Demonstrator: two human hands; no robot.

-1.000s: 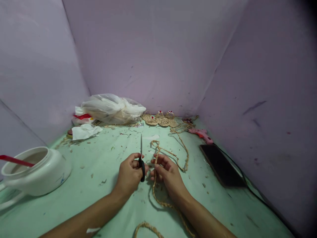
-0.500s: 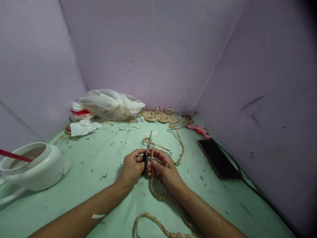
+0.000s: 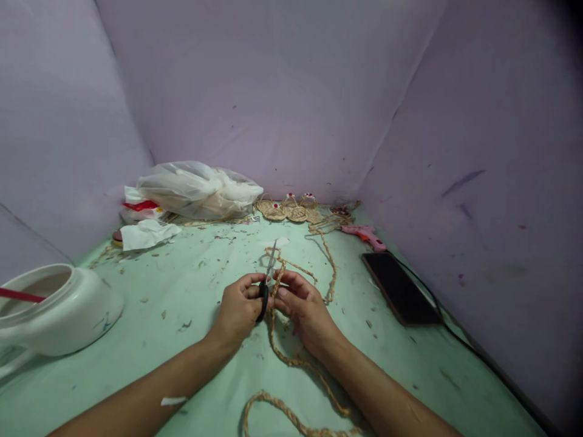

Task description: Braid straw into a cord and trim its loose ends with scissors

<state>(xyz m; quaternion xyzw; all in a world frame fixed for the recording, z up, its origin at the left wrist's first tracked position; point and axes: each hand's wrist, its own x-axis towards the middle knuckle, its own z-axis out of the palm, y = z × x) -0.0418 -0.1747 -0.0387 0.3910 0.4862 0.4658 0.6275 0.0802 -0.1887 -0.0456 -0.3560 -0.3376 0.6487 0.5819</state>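
Note:
Black-handled scissors [image 3: 263,300] are in my left hand [image 3: 239,308], their blades pointing away from me and close together. My right hand [image 3: 306,308] pinches a braided tan cord [image 3: 279,279] just right of the scissors. One stretch of the cord hangs from my fingers and runs toward me beside my right forearm. Beyond my hands the cord makes a small loop near the blade tips, and more of it curves off to the right. The fingertips of both hands nearly meet, so their exact contact is partly hidden.
A white pot [image 3: 86,309] with a red stick stands left. At the back are a plastic bag [image 3: 200,191], crumpled white paper [image 3: 148,235] and woven discs with red beads [image 3: 296,213]. A pink glue gun [image 3: 368,235] and a black phone [image 3: 401,290] lie right, beside a cable.
The cord between my hands has tilted, its lower part shifting left. My right fingers have moved slightly on it. The whole view has shifted a little.

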